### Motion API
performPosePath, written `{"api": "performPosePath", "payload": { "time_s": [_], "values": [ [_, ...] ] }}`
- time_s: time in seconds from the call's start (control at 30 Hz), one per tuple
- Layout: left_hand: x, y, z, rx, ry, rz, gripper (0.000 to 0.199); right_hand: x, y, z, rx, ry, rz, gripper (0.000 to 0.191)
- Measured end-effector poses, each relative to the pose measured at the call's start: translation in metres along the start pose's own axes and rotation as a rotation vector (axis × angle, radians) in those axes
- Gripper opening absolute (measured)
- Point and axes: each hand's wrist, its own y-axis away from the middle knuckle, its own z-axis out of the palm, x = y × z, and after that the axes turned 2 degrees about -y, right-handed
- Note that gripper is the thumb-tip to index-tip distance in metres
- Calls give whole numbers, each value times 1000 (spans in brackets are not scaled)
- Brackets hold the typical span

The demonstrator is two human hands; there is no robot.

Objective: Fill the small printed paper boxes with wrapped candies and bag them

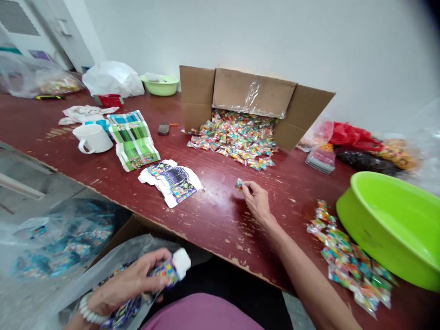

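My left hand (137, 279), with a beaded bracelet at the wrist, is wrapped round a small colourful box (168, 272) whose white end flap stands open. It is above a plastic bag of similar purple packs, beside my lap. Over the middle of the red table, my right hand (256, 199) pinches a small wrapped candy (239, 184) between thumb and fingertips. A flat purple carton sheet (177, 181) lies left of that hand. Behind it, a heap of wrapped candies (237, 137) spills from an open cardboard box (254, 91).
Loose candy packets (347, 256) lie beside a large green basin (388, 229) at the right. At the left are a white mug (94, 139) and green carton sheets (135, 144). A clear bag of blue packets (68, 247) sits below the table edge.
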Motion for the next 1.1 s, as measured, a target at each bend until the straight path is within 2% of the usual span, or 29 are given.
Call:
{"api": "performPosePath", "payload": {
  "time_s": [0.07,0.1,0.2,0.27,0.33,0.53,0.77,0.87,0.93,1.0,1.07,1.1],
  "values": [
    [16,-4,11,121,102,84,38,-26,19,-5,-29,-164,44,38],
    [24,-6,17,141,146,138,38,-41,31,-6,-65,-356,104,35],
    [40,-15,32,115,224,251,38,-80,64,-7,-228,-799,274,27],
    [45,-19,40,90,239,295,36,-96,80,-4,-286,-929,328,26],
    [48,-20,46,82,255,328,35,-103,90,0,-289,-981,349,25],
    [54,-18,59,77,267,340,33,-104,100,6,-268,-999,332,23],
    [52,-18,63,105,318,364,35,-106,107,5,-125,-720,181,17],
    [52,-20,65,123,331,378,36,-109,109,-1,-116,-585,11,14],
    [51,-22,66,145,363,380,36,-111,107,-10,-179,-495,-146,14],
    [49,-25,67,171,438,367,33,-112,104,-18,-314,-485,-217,18],
    [48,-27,67,206,543,310,41,-111,100,-22,-404,-565,-158,19],
    [49,-28,67,227,586,274,49,-110,99,-21,-411,-634,-78,18]
  ]
}}
